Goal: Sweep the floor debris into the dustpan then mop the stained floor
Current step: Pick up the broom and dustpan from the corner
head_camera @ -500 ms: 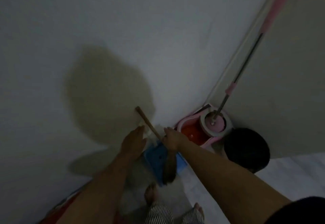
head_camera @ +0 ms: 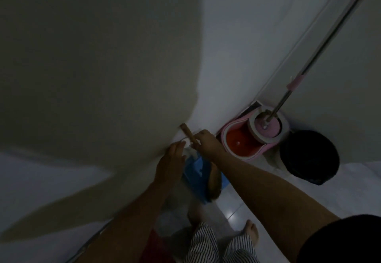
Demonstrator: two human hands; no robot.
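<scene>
My right hand (head_camera: 206, 142) is shut on the brown wooden broom handle (head_camera: 186, 131), whose tip leans toward the wall. The broom's dark bristles (head_camera: 213, 182) hang below my wrist in front of the blue dustpan (head_camera: 195, 172). The dustpan stands upright by the wall, with a white handle top (head_camera: 187, 142). My left hand (head_camera: 171, 160) lies against that white handle with its fingers stretched out; the dim light hides whether it grips. The mop pole (head_camera: 309, 56) stands in the pink and red spin bucket (head_camera: 243, 141) in the corner.
A black round bin (head_camera: 309, 157) sits right of the bucket. My bare feet (head_camera: 252, 231) and striped trousers are on the pale tiled floor (head_camera: 233, 205). Walls close in ahead and at the right. A large shadow covers the left wall.
My hands and the broom have stayed together near the wall. The shadow on the wall has grown much larger, and my left hand sits closer to the white dustpan handle.
</scene>
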